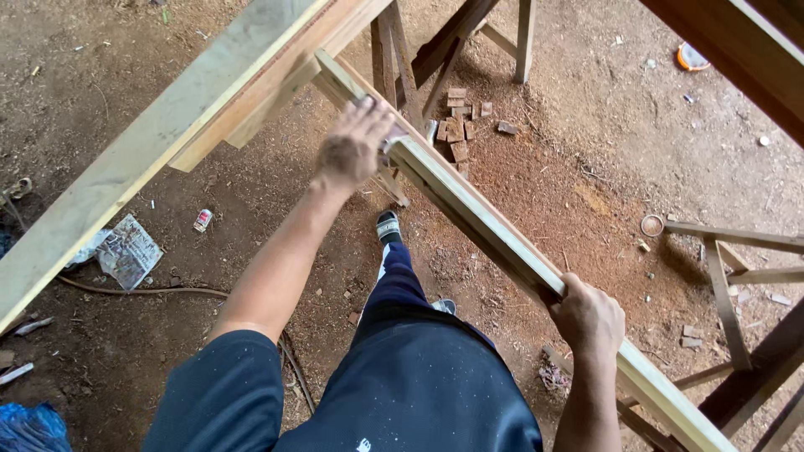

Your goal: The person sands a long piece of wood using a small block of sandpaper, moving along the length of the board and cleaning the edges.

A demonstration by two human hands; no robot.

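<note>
Timber batten (502, 238), long and pale, runs slantwise above the dirt floor (586, 192). Nearest, the right hand (586, 316) wraps its curled fingers round it. Further along, the left hand (352, 146) presses on it, fingers together. Beyond lie small wood offcuts (459, 125).

My left hand (352, 151) lies over the long wooden strip (469, 209), hiding that stretch; what sits under my left fingers (373, 113) can't be made out, maybe a small tool. My right hand (586, 316) wraps the strip, fingers out of sight underneath. Strip's near end runs off the bottom edge. The wide plank (151, 151) is cut off at top and left. My legs cover the ground below. The blue thing (29, 427) at the bottom-left corner is cropped, kind unclear. The small round orange-white object (692, 57) at top right is too small to tell.
</note>
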